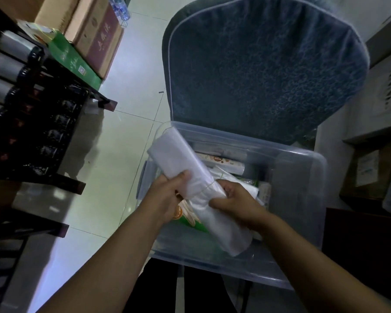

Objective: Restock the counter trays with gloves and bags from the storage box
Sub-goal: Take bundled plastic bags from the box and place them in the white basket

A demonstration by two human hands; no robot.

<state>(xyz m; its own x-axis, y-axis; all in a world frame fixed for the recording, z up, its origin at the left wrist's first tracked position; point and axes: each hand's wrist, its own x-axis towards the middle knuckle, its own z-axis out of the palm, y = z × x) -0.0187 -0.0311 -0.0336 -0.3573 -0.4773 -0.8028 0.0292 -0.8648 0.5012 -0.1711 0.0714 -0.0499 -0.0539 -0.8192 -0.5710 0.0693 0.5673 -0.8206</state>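
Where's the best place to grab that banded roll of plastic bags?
Around its waist at the rubber band, coming from above: the roll of plastic bags is long, soft and slanted, so a grip at either end would likely let it sag.

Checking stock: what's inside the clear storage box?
A green packet and a printed pack lie in the box; the bundle of bags in the left hand and right hand hides the rest.

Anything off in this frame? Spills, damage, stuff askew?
Nothing stands out. The left hand and right hand grip the banded bag roll over the box; its contents look jumbled but contained.
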